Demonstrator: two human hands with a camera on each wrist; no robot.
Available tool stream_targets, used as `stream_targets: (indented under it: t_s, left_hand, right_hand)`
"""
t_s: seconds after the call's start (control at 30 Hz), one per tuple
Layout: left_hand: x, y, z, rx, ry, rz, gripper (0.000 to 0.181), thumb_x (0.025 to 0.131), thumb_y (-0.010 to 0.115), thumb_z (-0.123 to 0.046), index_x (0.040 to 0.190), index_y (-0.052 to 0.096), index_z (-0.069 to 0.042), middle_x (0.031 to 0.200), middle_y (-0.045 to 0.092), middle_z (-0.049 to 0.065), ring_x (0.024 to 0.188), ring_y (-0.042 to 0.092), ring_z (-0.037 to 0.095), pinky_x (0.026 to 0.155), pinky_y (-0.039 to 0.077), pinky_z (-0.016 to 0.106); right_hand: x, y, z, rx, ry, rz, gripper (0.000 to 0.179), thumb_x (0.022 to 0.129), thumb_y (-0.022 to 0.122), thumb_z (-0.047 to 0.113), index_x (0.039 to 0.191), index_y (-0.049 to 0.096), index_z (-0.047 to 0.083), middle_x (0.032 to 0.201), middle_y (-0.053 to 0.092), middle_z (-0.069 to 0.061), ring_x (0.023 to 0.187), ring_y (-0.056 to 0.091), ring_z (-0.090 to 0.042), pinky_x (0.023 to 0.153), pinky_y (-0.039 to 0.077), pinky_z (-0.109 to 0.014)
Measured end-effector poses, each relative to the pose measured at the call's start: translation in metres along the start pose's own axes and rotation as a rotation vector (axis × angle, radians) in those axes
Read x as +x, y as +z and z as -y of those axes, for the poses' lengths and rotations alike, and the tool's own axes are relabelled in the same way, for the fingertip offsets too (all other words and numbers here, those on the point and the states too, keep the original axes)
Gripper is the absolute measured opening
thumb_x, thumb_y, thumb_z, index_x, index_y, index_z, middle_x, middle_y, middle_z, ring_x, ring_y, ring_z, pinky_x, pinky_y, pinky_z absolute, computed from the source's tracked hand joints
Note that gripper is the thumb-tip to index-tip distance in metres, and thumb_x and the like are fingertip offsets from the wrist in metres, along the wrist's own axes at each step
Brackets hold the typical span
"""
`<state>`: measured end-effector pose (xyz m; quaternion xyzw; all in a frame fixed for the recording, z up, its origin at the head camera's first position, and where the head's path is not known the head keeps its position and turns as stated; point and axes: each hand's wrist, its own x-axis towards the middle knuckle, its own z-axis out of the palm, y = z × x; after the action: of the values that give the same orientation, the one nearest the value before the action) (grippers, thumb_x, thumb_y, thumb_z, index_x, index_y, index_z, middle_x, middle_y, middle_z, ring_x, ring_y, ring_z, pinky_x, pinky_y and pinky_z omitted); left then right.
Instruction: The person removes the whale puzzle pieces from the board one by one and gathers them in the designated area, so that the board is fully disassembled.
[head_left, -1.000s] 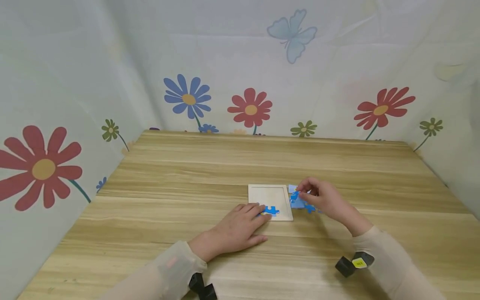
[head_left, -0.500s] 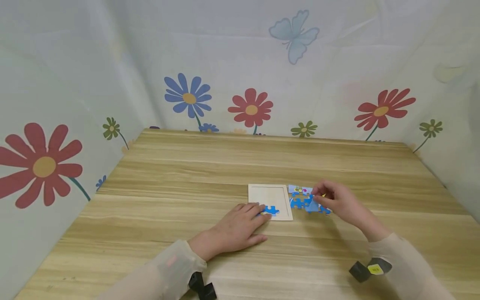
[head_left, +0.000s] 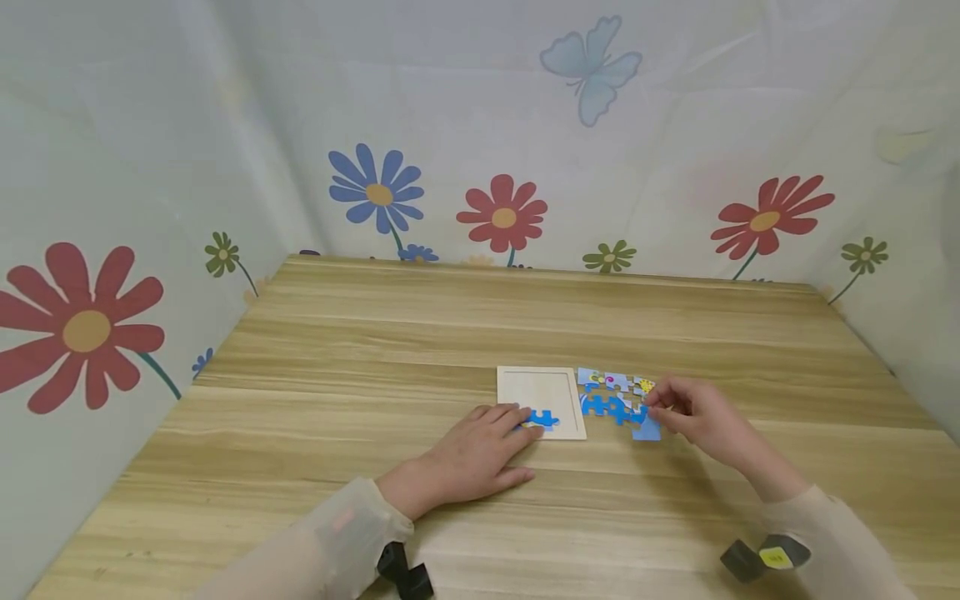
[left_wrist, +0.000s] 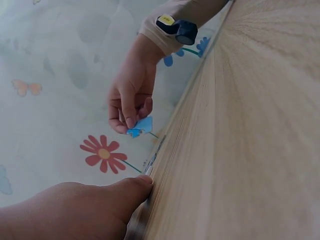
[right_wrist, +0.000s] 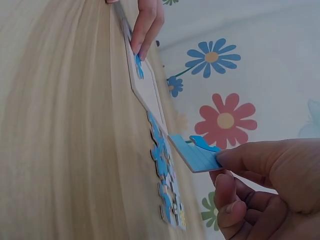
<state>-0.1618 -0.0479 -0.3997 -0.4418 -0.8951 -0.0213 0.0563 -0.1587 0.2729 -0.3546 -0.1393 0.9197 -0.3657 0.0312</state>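
A light blue jigsaw piece [right_wrist: 196,156] with a darker blue patch is pinched between thumb and fingers of my right hand [head_left: 701,417], lifted above the table. Below and left of that hand lie several loose jigsaw pieces [head_left: 606,407], blue with some yellow and pink. My left hand [head_left: 472,454] lies with fairly straight fingers on the near left part of a pale wooden puzzle frame [head_left: 536,387]. Its fingertips touch a blue jigsaw piece [head_left: 545,419] inside the frame, partly covering what lies there.
The wood-grain table [head_left: 390,333] extends around the frame on all sides. A white curtain [head_left: 480,100] printed with flowers hangs behind and beside it. Black wrist devices sit on both sleeves [head_left: 352,521].
My right hand has moved to the right over the loose pieces, carrying the light blue jigsaw piece and uncovering more of them. The left hand has stayed on the frame.
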Motion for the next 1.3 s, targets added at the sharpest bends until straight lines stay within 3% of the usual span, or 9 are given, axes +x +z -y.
stream_targets:
  t_s: [0.33, 0.73, 1.3]
  left_hand:
    - [0.000, 0.001, 0.001, -0.007, -0.004, 0.003, 0.053, 0.096, 0.047, -0.052, 0.139, 0.049, -0.021, 0.146, 0.048, 0.006, 0.135, 0.044, 0.026, 0.110, 0.038, 0.043]
    - [-0.001, 0.000, 0.001, -0.012, -0.010, 0.014, 0.052, 0.097, 0.047, -0.051, 0.140, 0.048, -0.021, 0.147, 0.047, 0.005, 0.136, 0.043, 0.025, 0.111, 0.037, 0.043]
    - [0.000, 0.002, 0.001, -0.017, -0.006, 0.003, 0.053, 0.097, 0.047, -0.052, 0.140, 0.048, -0.021, 0.147, 0.047, 0.005, 0.136, 0.043, 0.026, 0.111, 0.037, 0.043]
  right_hand:
    - [-0.009, 0.001, -0.013, 0.009, -0.019, 0.021, 0.006, 0.089, 0.063, 0.001, 0.094, 0.062, 0.000, 0.079, 0.058, -0.004, 0.059, 0.044, -0.002, 0.048, 0.041, -0.021]
    - [-0.014, 0.005, -0.024, -0.038, 0.056, 0.059, 0.004, 0.090, 0.063, 0.004, 0.094, 0.062, 0.003, 0.079, 0.059, -0.003, 0.061, 0.045, -0.003, 0.050, 0.043, -0.021]
    - [-0.013, 0.014, -0.024, -0.103, 0.024, 0.044, 0.004, 0.087, 0.066, 0.006, 0.090, 0.064, 0.007, 0.083, 0.064, 0.000, 0.070, 0.048, -0.001, 0.060, 0.044, -0.018]
